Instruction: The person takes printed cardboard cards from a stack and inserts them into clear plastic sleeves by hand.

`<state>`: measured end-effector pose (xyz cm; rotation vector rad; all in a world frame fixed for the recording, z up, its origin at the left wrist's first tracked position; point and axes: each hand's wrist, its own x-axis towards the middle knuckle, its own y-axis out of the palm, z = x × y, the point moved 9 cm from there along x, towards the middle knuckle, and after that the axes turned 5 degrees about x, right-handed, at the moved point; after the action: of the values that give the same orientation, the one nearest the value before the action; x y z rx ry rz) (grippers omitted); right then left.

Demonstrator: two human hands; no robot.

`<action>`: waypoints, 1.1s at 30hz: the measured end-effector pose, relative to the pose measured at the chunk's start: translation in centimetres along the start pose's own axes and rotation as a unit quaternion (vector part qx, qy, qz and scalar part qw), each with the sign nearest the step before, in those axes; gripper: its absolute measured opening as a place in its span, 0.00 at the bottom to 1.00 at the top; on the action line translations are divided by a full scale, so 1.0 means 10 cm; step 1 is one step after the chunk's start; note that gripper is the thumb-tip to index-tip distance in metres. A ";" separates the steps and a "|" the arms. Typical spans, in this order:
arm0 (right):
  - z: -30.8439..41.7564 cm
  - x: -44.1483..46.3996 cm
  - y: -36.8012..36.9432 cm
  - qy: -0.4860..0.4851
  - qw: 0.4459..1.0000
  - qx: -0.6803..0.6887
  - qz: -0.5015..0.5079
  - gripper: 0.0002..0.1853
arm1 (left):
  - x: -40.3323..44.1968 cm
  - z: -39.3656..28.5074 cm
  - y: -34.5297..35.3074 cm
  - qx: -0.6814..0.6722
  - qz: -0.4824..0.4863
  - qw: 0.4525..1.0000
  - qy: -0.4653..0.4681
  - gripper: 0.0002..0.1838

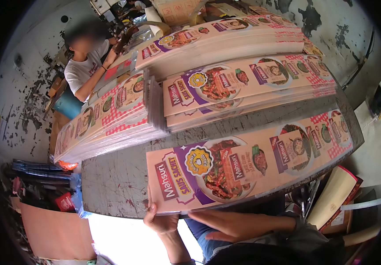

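Note:
A long printed sheet [261, 168] with food pictures lies along the front of the grey worn table [111, 185]. At its near left corner my left hand [161, 221] pinches the edge, thumb upward and the other fingers partly hidden. My right hand [225, 224] is stretched out flat just below the sheet's front edge, fingers extended and holding nothing visible; whether it touches the edge is unclear. Behind the sheet sits a stack of similar prints [248, 84].
Another stack [106, 117] stands at the table's left, and a taller stack [217, 39] at the back. A co-worker [86, 66] in a white shirt is at the far left side. Rolled material [331, 198] leans at the right below the table edge.

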<state>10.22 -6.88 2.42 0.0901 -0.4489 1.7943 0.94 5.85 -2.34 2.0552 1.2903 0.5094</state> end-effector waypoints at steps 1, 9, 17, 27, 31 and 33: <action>-0.17 0.00 0.03 0.072 0.993 0.091 -0.013 0.30 | 0.01 0.02 -0.07 -0.026 0.001 1.000 -0.001 0.36; -0.38 -0.44 -0.21 0.045 0.811 0.534 -0.235 0.33 | -0.02 0.03 -0.14 -0.069 -0.015 0.997 -0.014 0.33; -0.26 -1.23 -0.78 -0.059 0.750 0.481 -0.450 0.36 | 0.04 0.01 -0.04 -0.072 0.014 0.997 -0.016 0.32; -0.30 -1.89 -1.49 -0.148 0.505 0.587 -0.615 0.38 | 0.06 -0.01 0.02 -0.064 0.028 0.998 -0.006 0.33; -0.28 -1.84 -1.60 -0.178 0.569 0.569 -0.567 0.35 | 0.05 -0.02 -0.01 -0.052 0.007 0.999 0.000 0.33; -0.24 -1.81 -1.67 -0.189 0.599 0.549 -0.552 0.33 | 0.04 -0.03 0.03 -0.042 0.000 0.999 0.006 0.33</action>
<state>31.39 -19.25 -0.85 1.3355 0.4771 0.5088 1.12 6.26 -1.89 1.9869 1.2553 0.5678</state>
